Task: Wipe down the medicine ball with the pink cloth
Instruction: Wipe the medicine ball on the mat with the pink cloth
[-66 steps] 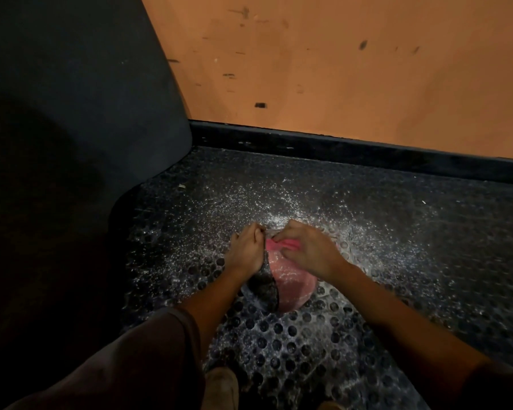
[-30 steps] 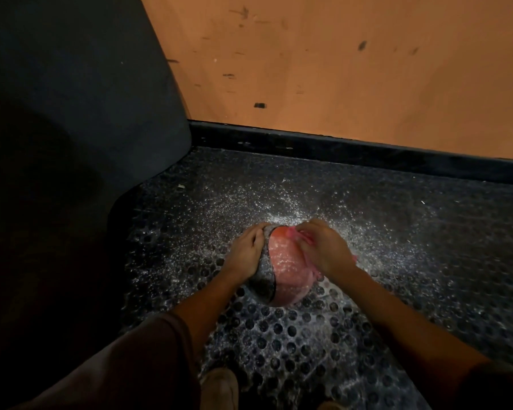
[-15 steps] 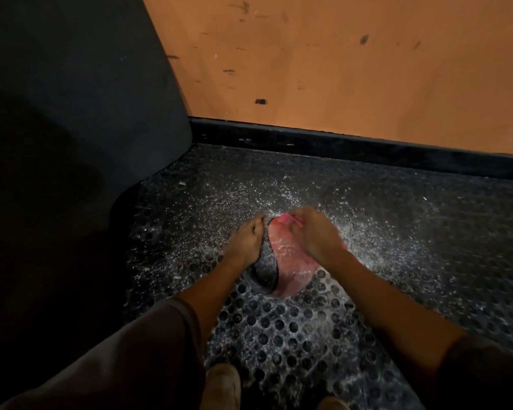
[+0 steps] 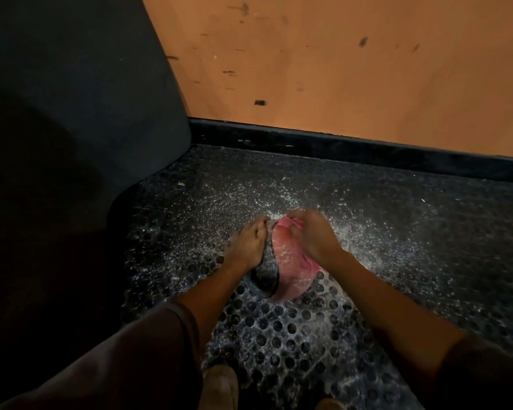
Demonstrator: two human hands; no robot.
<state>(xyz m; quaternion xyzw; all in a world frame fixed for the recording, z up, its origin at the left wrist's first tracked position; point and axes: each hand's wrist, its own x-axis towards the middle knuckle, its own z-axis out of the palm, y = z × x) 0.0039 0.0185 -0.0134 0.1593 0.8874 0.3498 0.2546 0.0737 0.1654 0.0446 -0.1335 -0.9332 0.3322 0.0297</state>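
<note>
Beyond both hands, an orange wall (image 4: 338, 69) marked with dark scuffs is rising above a black baseboard (image 4: 353, 149). Well to the left of the left hand (image 4: 248, 247), a large dark padded shape (image 4: 71, 99) is filling that side of the view, and its lower part is sinking into shadow. Under the hands, a black rubber mat (image 4: 279, 335) with round holes is covering the floor, and white specks (image 4: 219, 199) are glinting on it around and beyond the fingers. Nearer than the wrists, the toes of two shoes (image 4: 219, 386) are showing at the bottom edge between the forearms, and a dark sleeve (image 4: 116, 365) is covering the left upper arm.

The medicine ball (image 4: 288, 273) is sitting on the mat between the two hands, its pink face turned up and a dark panel facing the left palm. The left hand is lying flat against that dark side, fingers straight and close together and pointing away from the person. The right hand (image 4: 311, 238) is lying over the ball's far right top, its fingers curled down over the pink cloth (image 4: 290, 225) and pressing it to the surface. A bit of pink is also peeking out just below the right wrist, touching the ball. The right hand is hiding most of the cloth. Any print on the ball is too dim to read.
</note>
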